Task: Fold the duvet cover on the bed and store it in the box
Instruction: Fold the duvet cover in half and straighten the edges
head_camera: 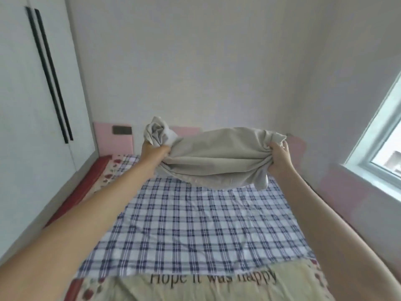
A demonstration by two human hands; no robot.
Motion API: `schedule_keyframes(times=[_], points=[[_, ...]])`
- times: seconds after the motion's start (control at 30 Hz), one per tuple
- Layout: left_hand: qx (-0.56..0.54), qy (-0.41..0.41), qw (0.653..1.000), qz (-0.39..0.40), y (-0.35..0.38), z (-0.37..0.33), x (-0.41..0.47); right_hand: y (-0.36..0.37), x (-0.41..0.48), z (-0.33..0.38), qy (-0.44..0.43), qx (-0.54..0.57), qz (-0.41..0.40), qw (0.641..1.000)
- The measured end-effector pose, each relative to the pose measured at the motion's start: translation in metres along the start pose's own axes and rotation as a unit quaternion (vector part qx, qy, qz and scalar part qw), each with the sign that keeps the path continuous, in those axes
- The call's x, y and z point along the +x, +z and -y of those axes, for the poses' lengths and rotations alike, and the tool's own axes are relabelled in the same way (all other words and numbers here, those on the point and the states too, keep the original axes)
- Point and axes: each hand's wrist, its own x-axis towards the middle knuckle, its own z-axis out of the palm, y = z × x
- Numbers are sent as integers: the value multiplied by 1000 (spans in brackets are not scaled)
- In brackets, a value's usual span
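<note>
Both my arms reach out over the bed [71, 203], and the duvet cover [217, 161] hangs in the air between them, lifted clear of the bedding. It is a plain grey-beige cloth, bunched and creased, sagging in a shallow belly in the middle. My left grip [155, 152] is clamped on one gathered end, fingers curled round a thick twist of fabric. A loose crumpled tuft of the cloth stands up above that fist. My right grip [280, 158] is clamped on the other end, fingers wrapped over a bundle of folds, and a short tail of cloth droops below it. The two grips are roughly level and well apart, with the cloth slung loosely from one to the other.

Below the cover lies a blue-and-white checked sheet [184, 224], spread flat across the bed with light wrinkles. Nearest me a cream blanket [195, 292] overlaps it, printed with dark letters that read "Hope it was happy", partly blurred. The bed's red edge runs along the left side, with a fabric of red fruit prints just beside it. A pink headboard [112, 146] stands at the far end against the white wall, with a small dark panel [122, 129] on it. A white wardrobe [26, 105] with long black handles fills the left, and a window [386, 137] is at the right.
</note>
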Motion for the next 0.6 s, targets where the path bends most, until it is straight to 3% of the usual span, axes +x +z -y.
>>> schedule_keyframes(times=[0.13,0.3,0.47,0.6], points=[[24,-149,989,-8,-30,116,-108,-94,-94,-93,136,-66,-30,988],[100,-352,929,-47,-78,224,-234,-188,-206,-195,341,-165,-51,924],[165,-439,882,-40,-113,289,-331,-255,-306,-253,400,-289,-40,869],[145,-472,865,-90,-119,309,-377,-291,-350,-265,454,-356,-121,808]])
